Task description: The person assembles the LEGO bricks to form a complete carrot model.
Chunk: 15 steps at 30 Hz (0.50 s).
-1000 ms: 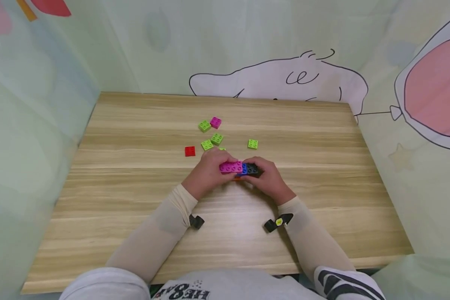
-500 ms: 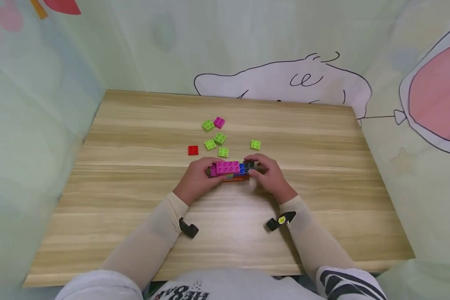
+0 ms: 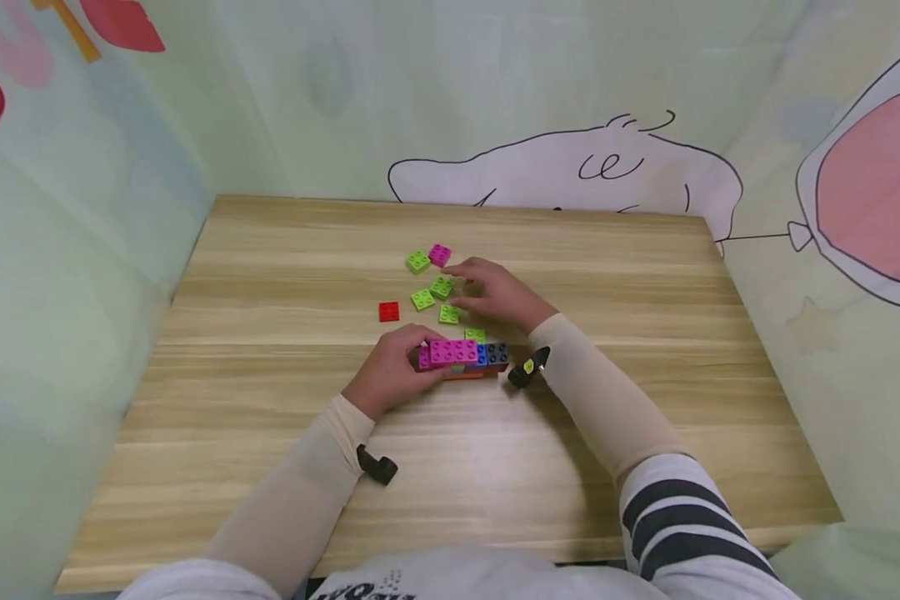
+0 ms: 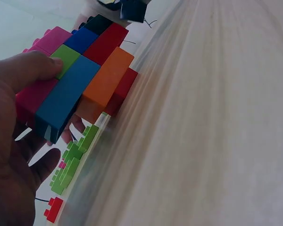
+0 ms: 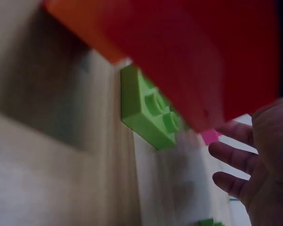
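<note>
A block assembly [image 3: 453, 351] of studded toy bricks is at the centre of the head view, over a wood-grain counter [image 3: 270, 450]; whether its base touches the surface I cannot tell. The left hand [image 3: 393, 367] has its grip closed about the assembly's left end, with the thumb lying across the near face. From the left wrist, that glossy face is a patchwork: a blue block [image 4: 81, 41] and a black block [image 4: 99, 24] at upper left of the frame, a lime block [image 4: 69, 57] under the thumb tip, then a long teal block [image 4: 68, 96] and an orange block [image 4: 108, 75]. In the head view, a raised magenta block tops it, eight studs showing. The right hand [image 3: 498, 293] is above centre, its grip wide with fingers spread apart, seemingly holding nothing, next to some loose green bricks [image 3: 442, 287]. A small magenta brick [image 3: 440, 254] lies just past its fingertips, a red brick [image 3: 388, 311] lies left of centre, and one more green brick [image 3: 475, 335] lies just behind the assembly.
</note>
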Each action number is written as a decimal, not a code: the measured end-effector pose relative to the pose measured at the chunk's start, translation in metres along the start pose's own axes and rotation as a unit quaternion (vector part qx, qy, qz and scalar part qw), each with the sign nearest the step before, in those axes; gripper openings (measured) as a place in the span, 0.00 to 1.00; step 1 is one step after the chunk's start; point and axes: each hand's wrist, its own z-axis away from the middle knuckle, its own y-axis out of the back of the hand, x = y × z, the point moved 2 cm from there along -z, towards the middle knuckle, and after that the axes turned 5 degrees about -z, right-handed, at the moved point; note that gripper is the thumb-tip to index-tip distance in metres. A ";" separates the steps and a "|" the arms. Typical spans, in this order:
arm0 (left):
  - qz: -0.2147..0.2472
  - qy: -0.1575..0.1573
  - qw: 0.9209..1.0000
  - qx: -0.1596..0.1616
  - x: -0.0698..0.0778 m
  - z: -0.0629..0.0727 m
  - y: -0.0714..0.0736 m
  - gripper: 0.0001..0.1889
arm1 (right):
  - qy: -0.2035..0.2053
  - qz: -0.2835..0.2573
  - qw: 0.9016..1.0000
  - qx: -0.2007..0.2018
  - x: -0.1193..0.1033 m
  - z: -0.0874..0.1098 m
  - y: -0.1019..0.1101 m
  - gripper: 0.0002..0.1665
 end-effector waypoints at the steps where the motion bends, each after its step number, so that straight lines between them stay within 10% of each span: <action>1: 0.000 -0.004 1.000 0.000 0.000 0.000 0.001 0.16 | 0.007 0.013 1.000 -0.015 0.001 -0.005 -0.001 0.33; 6: -0.002 -0.015 1.000 -0.002 -0.001 -0.001 0.001 0.16 | 0.023 0.077 0.996 -0.043 0.002 -0.016 -0.009 0.26; 15: -0.003 -0.020 1.000 0.000 -0.004 -0.004 0.001 0.17 | 0.004 0.083 0.996 0.027 0.007 -0.007 -0.005 0.20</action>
